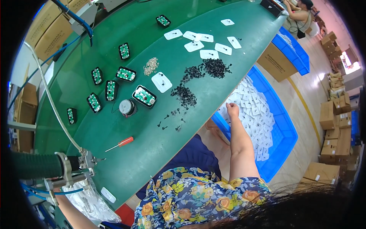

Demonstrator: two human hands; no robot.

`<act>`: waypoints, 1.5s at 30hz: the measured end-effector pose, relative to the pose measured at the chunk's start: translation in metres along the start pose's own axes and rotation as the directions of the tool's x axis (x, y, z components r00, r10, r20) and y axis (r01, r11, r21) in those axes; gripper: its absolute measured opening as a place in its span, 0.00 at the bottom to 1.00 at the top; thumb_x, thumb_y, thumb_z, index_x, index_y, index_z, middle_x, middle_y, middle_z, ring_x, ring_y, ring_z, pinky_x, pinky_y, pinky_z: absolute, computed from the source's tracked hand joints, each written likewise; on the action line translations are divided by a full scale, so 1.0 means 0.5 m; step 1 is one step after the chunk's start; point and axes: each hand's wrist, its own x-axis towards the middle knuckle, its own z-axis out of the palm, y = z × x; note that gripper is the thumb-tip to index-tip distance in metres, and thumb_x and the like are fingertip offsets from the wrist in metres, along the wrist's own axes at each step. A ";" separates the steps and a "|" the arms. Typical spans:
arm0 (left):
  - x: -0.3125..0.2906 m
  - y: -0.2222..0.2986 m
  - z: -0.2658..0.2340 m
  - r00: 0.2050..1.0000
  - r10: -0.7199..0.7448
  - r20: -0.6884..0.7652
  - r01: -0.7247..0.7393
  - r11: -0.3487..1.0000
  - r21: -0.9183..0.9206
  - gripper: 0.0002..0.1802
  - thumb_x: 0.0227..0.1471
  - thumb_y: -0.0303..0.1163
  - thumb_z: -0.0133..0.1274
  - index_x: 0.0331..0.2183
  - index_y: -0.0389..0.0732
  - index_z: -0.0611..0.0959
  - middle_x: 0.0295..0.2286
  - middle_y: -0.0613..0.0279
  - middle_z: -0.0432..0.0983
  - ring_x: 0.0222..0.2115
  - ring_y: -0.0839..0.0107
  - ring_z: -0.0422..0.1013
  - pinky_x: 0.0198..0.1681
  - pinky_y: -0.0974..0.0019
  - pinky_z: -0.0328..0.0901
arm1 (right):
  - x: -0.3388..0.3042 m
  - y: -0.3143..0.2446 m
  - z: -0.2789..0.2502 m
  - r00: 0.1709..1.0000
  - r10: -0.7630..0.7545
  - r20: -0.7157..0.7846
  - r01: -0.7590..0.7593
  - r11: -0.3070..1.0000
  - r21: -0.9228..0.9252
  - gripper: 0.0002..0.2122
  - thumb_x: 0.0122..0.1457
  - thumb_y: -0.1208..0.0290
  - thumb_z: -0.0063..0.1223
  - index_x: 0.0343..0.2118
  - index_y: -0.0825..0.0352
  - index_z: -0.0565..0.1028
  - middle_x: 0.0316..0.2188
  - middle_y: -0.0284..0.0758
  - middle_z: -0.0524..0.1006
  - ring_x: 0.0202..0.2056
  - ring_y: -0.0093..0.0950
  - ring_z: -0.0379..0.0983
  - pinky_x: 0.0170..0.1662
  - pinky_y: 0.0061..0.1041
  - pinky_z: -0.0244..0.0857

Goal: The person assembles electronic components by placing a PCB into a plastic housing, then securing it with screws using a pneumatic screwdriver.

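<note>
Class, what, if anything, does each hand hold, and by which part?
Right hand: over the blue bin of white plates; whether it pinches one cannot be told. Left hand: mostly hidden behind the metal bracket; any hold cannot be told.

Bright, fairly even light fills the room; a window (351,67) at the upper right burns out to white, and glare spots the pale floor (322,73); shadows on the green table (152,147) are faint; straight edges bend toward a black, rounded rim; the far cartons (339,128) seem soft, perhaps merely from distance.
</note>
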 end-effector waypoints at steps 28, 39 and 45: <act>-0.699 0.258 0.964 0.554 -0.200 0.808 0.798 0.405 -0.447 0.28 0.48 0.43 0.48 0.48 0.37 0.63 0.38 0.51 0.67 0.39 0.59 0.67 0.45 0.58 0.62 | -0.318 -0.219 -0.274 0.895 -0.274 0.353 -0.226 0.404 0.887 0.08 0.48 0.79 0.40 0.34 0.68 0.65 0.28 0.38 0.70 0.31 0.33 0.71 0.36 0.37 0.67; -0.690 0.280 0.897 0.898 -0.110 0.425 0.334 0.799 -0.499 0.28 0.45 0.25 0.50 0.49 0.36 0.60 0.41 0.51 0.64 0.42 0.67 0.64 0.45 0.69 0.61 | -0.726 -0.471 -0.142 0.073 -0.553 0.830 -0.859 0.388 0.333 0.24 0.57 0.53 0.33 0.51 0.66 0.57 0.47 0.40 0.63 0.50 0.34 0.59 0.52 0.37 0.53; -0.682 0.261 0.877 0.942 0.291 0.168 -0.333 0.879 0.341 0.37 0.36 0.26 0.59 0.49 0.33 0.60 0.38 0.50 0.69 0.37 0.67 0.69 0.38 0.69 0.65 | -0.796 -0.499 -0.101 -0.091 -0.647 0.757 -0.810 0.490 0.322 0.32 0.55 0.42 0.24 0.55 0.65 0.49 0.51 0.35 0.56 0.52 0.28 0.53 0.54 0.32 0.47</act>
